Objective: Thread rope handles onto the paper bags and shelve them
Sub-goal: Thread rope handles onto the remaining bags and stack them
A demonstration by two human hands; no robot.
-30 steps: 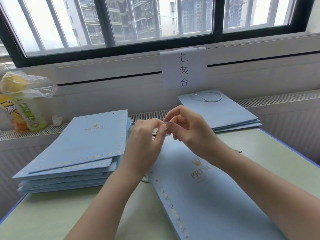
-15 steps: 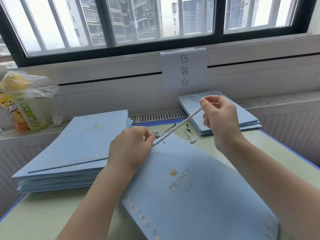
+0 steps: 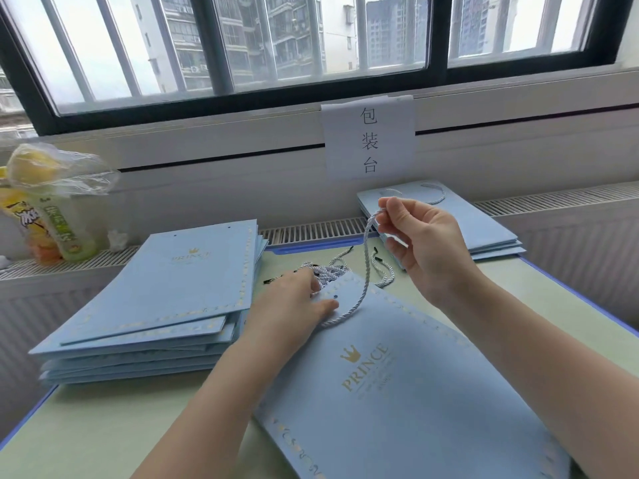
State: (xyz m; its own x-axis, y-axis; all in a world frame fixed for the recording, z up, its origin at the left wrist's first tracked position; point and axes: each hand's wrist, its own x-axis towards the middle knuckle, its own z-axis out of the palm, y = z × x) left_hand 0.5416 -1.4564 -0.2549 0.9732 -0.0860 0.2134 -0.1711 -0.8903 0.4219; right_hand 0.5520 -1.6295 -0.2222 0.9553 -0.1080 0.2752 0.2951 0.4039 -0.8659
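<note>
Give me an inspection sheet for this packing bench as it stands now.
Surface: green table, blue edging.
Job's things: blue bag flat in front; rope running from it up to the right hand; loose rope pile; unthreaded stack on the left; roped stack at the back right.
Clutter: drink bottle and plastic-wrapped fruit on the radiator ledge.
Hands: left hand rests on the bag's top edge; right hand pinches the rope.
Cables: nothing seen.
Surroundings: barred window, paper sign.

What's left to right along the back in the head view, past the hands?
Drink bottle → stack of unthreaded bags → loose rope pile → paper sign → finished bags with handles.
</note>
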